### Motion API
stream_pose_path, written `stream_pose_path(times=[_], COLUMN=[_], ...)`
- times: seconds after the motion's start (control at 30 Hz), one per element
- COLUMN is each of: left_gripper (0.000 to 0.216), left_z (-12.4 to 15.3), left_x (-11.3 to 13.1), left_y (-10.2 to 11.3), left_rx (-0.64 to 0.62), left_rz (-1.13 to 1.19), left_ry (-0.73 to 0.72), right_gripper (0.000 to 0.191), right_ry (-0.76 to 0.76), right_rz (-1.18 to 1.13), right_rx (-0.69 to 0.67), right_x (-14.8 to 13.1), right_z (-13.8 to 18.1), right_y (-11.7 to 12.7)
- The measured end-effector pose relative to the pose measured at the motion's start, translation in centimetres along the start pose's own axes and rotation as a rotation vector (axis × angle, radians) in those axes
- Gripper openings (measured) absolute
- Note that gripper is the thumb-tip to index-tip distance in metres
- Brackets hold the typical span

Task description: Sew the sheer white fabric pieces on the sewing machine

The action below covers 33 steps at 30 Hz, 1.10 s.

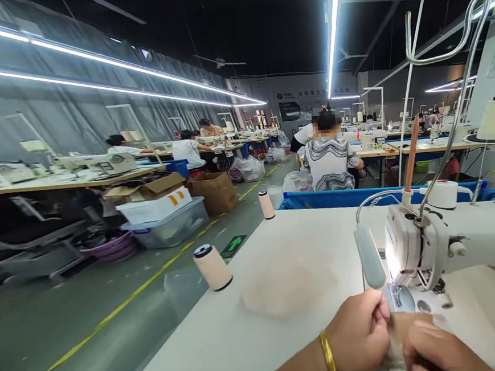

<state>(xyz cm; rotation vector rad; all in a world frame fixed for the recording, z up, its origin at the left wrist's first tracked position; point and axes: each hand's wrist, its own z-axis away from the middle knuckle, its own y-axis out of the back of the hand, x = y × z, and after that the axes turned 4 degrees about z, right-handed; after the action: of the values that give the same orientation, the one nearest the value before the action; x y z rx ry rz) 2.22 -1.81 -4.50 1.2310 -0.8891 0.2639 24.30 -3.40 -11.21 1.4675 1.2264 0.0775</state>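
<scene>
My left hand (360, 334), with a gold bangle on the wrist, is closed and pinches a small pale piece of fabric (399, 339) just in front of the needle of a white sewing machine (441, 244). My right hand (438, 350) is closed on the same fabric from the right, at the frame's bottom edge. The machine's lamp lights the needle plate (404, 299). A pale translucent fabric patch (287, 282) lies on the white table (250, 334) to the left of my hands.
A cream thread cone (213, 266) stands at the table's left edge, another thread cone (267, 204) at the far corner. A person in a patterned top (330, 159) sits ahead with their back turned. Cardboard boxes (213, 191) and a plastic bin (169, 223) line the aisle at left.
</scene>
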Motion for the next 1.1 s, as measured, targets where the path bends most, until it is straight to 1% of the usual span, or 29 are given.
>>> stream_pose_path(times=[0.1,0.17,0.3,0.4,0.47,0.53,0.6,0.7,0.8,0.87,0.97,1.03,1.1], left_gripper=[0.021,0.016,0.029,0.041,0.048,0.050,0.047,0.040,0.033,0.031,0.037,0.040,0.039], left_z=[-0.2,-0.4,-1.1,-1.6,-1.7,-1.8,-1.8,-1.7,-1.5,-1.4,-1.3,-1.2,-1.2], left_x=[0.0,0.0,-0.5,-0.9,-1.1,-1.3,-1.4,-1.3,-1.0,-0.9,-0.9,-0.9,-0.9], left_y=[-0.4,-0.3,0.2,0.5,0.6,0.7,0.7,0.9,1.1,1.1,1.0,0.8,0.7], left_rx=[-0.016,-0.043,-0.109,-0.151,-0.173,-0.191,-0.203,-0.183,-0.160,-0.167,-0.171,-0.152,-0.121], left_rz=[0.147,0.218,0.287,0.308,0.313,0.319,0.315,0.253,0.230,0.262,0.299,0.277,0.216], left_ry=[0.022,0.031,0.039,0.082,0.114,0.130,0.137,0.136,0.108,0.086,0.052,0.018,-0.019], right_gripper=[0.023,0.021,0.016,0.013,0.011,0.009,0.008,0.008,0.010,0.012,0.010,0.008,0.019], right_ry=[-0.004,-0.048,-0.282,-0.365,-0.373,-0.369,-0.365,-0.362,-0.384,-0.399,-0.393,-0.375,-0.362], right_rz=[-0.017,-0.032,-0.073,-0.139,-0.155,-0.144,-0.127,-0.099,-0.089,-0.090,-0.093,-0.089,-0.062], right_rx=[0.119,0.179,0.173,0.182,0.195,0.205,0.215,0.228,0.231,0.229,0.216,0.195,0.168], right_x=[-1.6,-2.5,-3.7,-4.0,-4.1,-4.1,-4.1,-4.0,-4.0,-4.0,-4.0,-4.0,-4.0], right_z=[-0.6,-0.9,-1.2,-1.4,-1.4,-1.4,-1.3,-1.2,-1.2,-1.2,-1.2,-1.1,-1.0], right_y=[0.6,0.8,1.6,2.2,2.5,2.6,2.6,2.6,2.7,2.8,2.6,2.4,2.1])
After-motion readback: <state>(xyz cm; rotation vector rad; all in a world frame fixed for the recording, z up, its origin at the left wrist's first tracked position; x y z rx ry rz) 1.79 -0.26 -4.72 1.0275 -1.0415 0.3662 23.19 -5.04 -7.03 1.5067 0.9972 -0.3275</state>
